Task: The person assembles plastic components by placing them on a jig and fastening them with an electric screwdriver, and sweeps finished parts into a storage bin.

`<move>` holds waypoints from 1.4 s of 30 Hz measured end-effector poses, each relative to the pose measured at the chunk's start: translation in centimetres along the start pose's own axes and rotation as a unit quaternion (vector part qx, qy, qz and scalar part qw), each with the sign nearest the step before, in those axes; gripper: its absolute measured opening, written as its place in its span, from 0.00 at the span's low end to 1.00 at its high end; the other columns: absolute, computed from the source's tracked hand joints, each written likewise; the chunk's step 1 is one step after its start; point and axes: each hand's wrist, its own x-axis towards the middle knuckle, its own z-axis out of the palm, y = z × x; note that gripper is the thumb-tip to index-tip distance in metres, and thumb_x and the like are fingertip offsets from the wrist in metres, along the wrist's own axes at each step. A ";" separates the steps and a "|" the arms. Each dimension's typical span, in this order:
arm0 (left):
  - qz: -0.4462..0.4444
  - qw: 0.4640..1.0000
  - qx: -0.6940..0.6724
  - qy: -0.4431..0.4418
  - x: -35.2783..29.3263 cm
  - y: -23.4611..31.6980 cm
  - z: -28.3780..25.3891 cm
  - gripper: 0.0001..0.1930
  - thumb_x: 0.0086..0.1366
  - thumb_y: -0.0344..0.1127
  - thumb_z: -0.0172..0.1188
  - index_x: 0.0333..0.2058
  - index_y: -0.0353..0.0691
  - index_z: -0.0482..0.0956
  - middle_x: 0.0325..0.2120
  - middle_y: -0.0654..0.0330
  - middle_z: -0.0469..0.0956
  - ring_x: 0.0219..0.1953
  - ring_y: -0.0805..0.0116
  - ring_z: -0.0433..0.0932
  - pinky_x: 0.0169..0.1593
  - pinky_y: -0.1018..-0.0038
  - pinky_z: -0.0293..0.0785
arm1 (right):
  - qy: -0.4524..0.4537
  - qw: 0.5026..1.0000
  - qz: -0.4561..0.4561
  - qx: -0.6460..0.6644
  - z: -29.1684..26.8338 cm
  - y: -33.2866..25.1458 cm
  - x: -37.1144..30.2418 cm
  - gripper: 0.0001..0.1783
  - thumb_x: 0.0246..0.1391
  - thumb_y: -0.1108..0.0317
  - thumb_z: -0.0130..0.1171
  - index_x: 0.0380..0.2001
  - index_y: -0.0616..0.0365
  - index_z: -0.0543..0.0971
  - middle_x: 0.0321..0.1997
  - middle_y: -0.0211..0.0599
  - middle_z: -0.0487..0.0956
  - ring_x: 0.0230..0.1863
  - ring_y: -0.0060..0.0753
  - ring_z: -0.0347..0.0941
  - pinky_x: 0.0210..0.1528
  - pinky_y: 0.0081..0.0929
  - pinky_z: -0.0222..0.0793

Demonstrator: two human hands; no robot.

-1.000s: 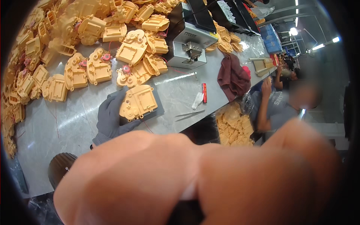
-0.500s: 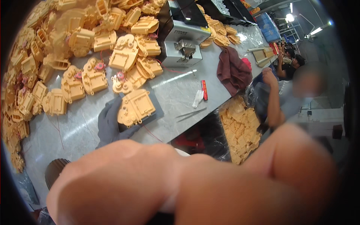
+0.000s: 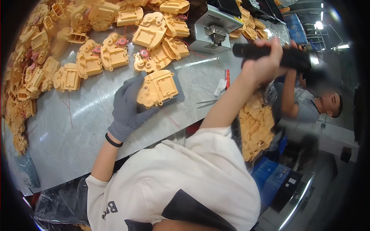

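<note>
My left hand (image 3: 129, 100), in a grey knitted glove, grips the left edge of a yellow plastic housing (image 3: 166, 85). This housing lies with its rectangular recess facing up on a dark grey block (image 3: 179, 97). A thin red wire (image 3: 172, 118) trails from beneath it onto the table. Raised at the right, my bare right hand (image 3: 264, 63) is closed around a black tube-shaped tool (image 3: 246, 51). Blur hides the tool's exact kind.
Piled yellow housings (image 3: 32, 77) cover the table's left and back. A metal-fronted machine (image 3: 212, 32) stands behind. Tweezers (image 3: 207, 103), a red strip (image 3: 227, 78) and a white packet (image 3: 220, 88) lie right. Beyond are a heap of yellow parts (image 3: 256, 127) and a co-worker (image 3: 304, 104).
The blurred bare skin that filled the lower foreground is gone, and my right hand now shows at the right with the black tool. My left hand still grips the housing; the whole view has shifted.
</note>
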 end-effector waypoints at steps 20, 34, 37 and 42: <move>-0.014 0.999 -0.002 0.033 -0.2 -0.3 -0.9 0.41 0.38 0.45 0.71 0.52 0.39 0.65 0.44 0.54 0.71 0.47 0.53 0.70 0.52 0.62 0.65 | -0.311 0.929 0.169 0.104 3.2 -4.0 -10.2 0.32 0.43 0.78 0.47 0.55 0.61 0.54 0.17 0.36 0.65 0.15 0.29 0.63 0.25 0.32 0.66; -0.036 0.999 0.011 0.015 -1.2 -0.5 -1.0 0.41 0.39 0.50 0.70 0.52 0.41 0.64 0.47 0.58 0.70 0.48 0.57 0.69 0.52 0.64 0.66 | -0.372 0.907 0.175 0.092 6.1 -1.7 -14.1 0.24 0.41 0.80 0.61 0.42 0.68 0.63 0.19 0.32 0.74 0.16 0.19 0.68 0.24 0.15 0.67; -0.047 0.999 -0.008 0.002 -1.1 -0.8 -0.9 0.41 0.39 0.50 0.70 0.52 0.41 0.64 0.46 0.59 0.71 0.48 0.57 0.69 0.52 0.64 0.66 | -0.375 0.895 0.219 0.100 6.4 -1.5 -14.2 0.23 0.40 0.81 0.60 0.41 0.68 0.64 0.19 0.32 0.74 0.16 0.19 0.67 0.27 0.15 0.67; -0.041 0.999 -0.009 0.017 -1.1 -0.7 -1.2 0.41 0.38 0.48 0.71 0.51 0.40 0.65 0.45 0.59 0.71 0.48 0.56 0.69 0.52 0.63 0.66 | -0.390 0.903 0.175 0.054 6.7 -0.4 -14.4 0.24 0.39 0.83 0.60 0.42 0.67 0.63 0.19 0.32 0.74 0.17 0.18 0.66 0.26 0.14 0.66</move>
